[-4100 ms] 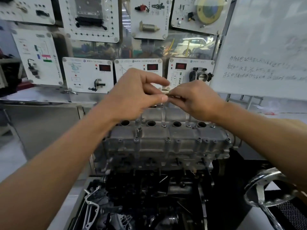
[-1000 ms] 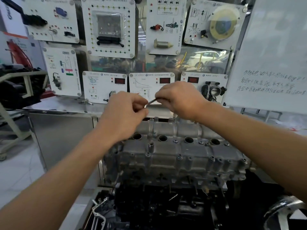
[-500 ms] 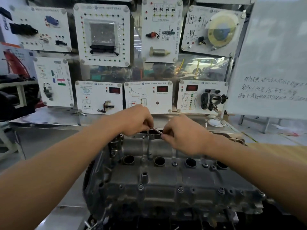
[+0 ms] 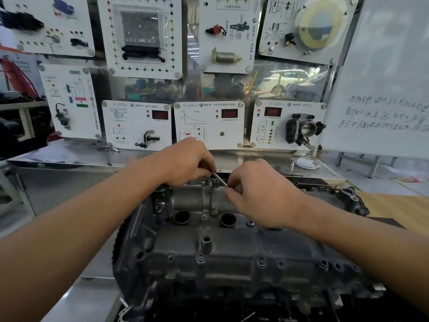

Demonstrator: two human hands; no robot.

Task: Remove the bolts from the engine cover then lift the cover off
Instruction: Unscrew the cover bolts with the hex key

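Worked at the far edge of the engine cover (image 4: 232, 249); pinched a thin key (image 4: 220, 179) at both ends, with left hand (image 4: 188, 163) curled over the bolt (image 4: 208, 181) and right hand (image 4: 260, 194) clamped on the free end; probably best held square and pressed down while turning.

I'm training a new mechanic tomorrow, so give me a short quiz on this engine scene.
1. True or false: the left hand and right hand both hold the thin metal tool.
2. Where on the engine cover do the hands work? A near edge, B far edge, C right end.
3. Are the near-edge bolts out?
Key: 1 true; 2 B; 3 no, they sit in the cover.
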